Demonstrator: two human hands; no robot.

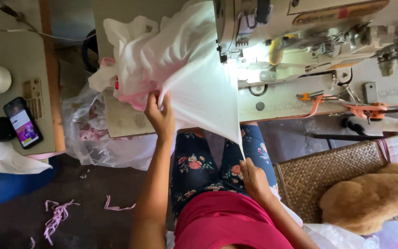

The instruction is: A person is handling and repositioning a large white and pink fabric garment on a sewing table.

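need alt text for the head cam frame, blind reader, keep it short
Seen from above, a seated person stretches white fabric at a sewing machine: the left hand grips it on the table, the right hand pinches its lower corner over the lap. A phone lies on a side table at left, a woven basket at right.

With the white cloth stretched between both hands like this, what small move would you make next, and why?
Probably lower the left hand to lay the white cloth flat on the sewing machine table. The cloth is held taut between the left hand and the right hand, its upper part bunched beside the machine's lit needle area.
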